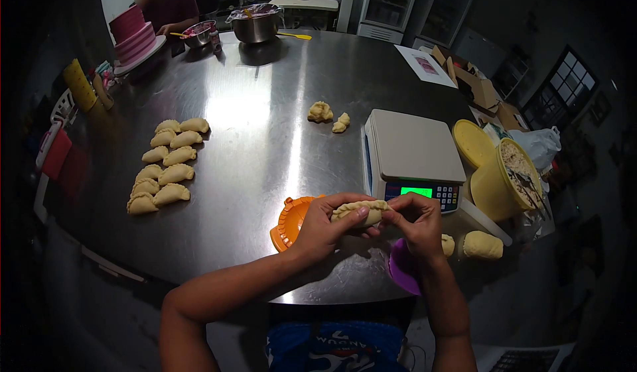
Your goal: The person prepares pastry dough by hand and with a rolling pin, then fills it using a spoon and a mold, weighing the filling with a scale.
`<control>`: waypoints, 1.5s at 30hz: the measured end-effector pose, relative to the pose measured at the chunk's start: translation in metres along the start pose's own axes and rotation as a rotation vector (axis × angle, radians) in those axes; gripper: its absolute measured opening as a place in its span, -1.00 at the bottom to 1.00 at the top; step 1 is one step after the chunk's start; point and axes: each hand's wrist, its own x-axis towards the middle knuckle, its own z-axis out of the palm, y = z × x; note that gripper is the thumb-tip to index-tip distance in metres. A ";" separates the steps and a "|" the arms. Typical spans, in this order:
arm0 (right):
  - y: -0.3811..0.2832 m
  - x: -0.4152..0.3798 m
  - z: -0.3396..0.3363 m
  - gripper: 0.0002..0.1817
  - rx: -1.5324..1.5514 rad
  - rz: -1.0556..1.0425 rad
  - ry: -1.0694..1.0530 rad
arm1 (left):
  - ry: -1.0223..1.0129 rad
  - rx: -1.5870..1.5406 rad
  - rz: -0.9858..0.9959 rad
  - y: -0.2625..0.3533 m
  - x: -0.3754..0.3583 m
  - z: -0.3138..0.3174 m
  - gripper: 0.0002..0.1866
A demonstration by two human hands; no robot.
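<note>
A half-moon dough turnover (363,214) with a crimped edge is held above the table's near side. My left hand (325,223) cradles it with the thumb across its front. At its right end, the fingertips of my right hand (415,221) pinch the edge. Below and left of my hands lies an orange dumpling mold (289,225), partly hidden by my left hand. A purple round piece (403,266) rests under my right wrist. To the right sit a block of dough (482,245) and a smaller dough piece (448,244), half covered by my right arm.
Formed turnovers (176,156) stand in two columns at left. Dough scraps (320,111) lie mid-table beside a digital scale (415,148). A yellow tub of filling (494,189) is at right. At the back are a steel pot (255,26), a pink cake (131,37) and another person (169,7).
</note>
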 end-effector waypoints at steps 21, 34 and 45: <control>-0.002 -0.002 0.011 -0.96 -0.472 -0.215 0.227 | -0.041 -0.034 0.030 -0.002 0.001 0.000 -0.56; -0.017 -0.003 0.017 -0.90 -0.961 -0.654 0.147 | -0.042 0.082 0.033 -0.003 0.003 -0.002 -0.51; -0.006 0.005 -0.006 -0.79 -0.086 0.035 -0.028 | -0.115 0.073 -0.025 -0.001 0.003 -0.004 -0.53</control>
